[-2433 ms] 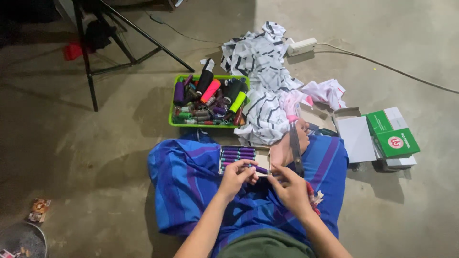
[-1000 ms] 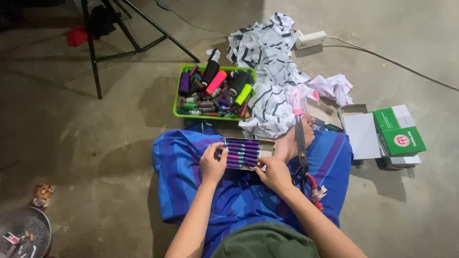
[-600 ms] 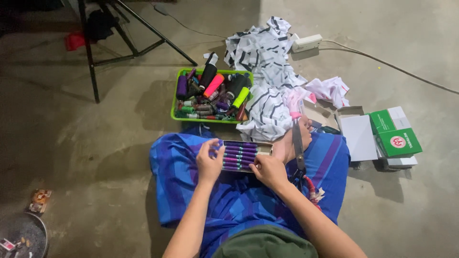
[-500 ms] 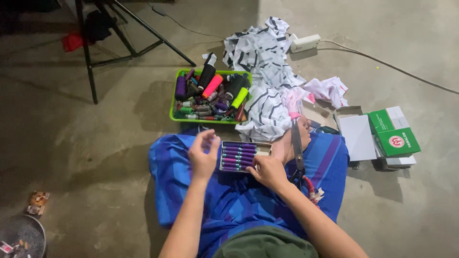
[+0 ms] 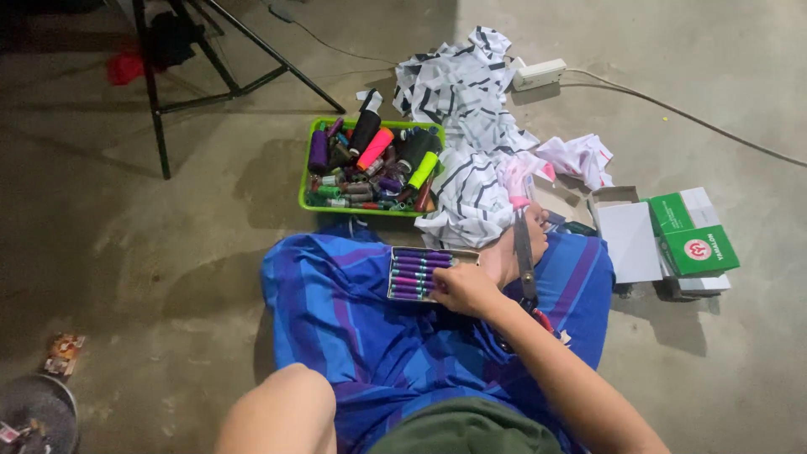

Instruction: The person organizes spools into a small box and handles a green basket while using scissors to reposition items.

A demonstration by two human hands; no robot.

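Fingers of the right hand (image 5: 465,290) curl down on the near right corner of a small box of purple thread spools (image 5: 423,273). They press on the box, but I cannot tell if they grip it or just rest there. The box lies flat, right under the fingertips and mostly to their left. The left hand cannot be seen; only a bare arm (image 5: 282,412) shows at the bottom, well apart from the box.

Under the fingers and the box is a big blue striped cloth (image 5: 353,328) spread over the lap. Past the fingers, farther away, lies a crumpled white cloth with dark stripes (image 5: 471,160). Left of that cloth sits a green tray (image 5: 304,181) full of many colored thread spools. To the right of the fingers are white and green boxes (image 5: 672,235) on the floor. Just beside the wrist, on the right, a pair of scissors (image 5: 525,261) lies with its tip pointing away. Far past the fingers, a white power strip (image 5: 540,73) sits on the floor.
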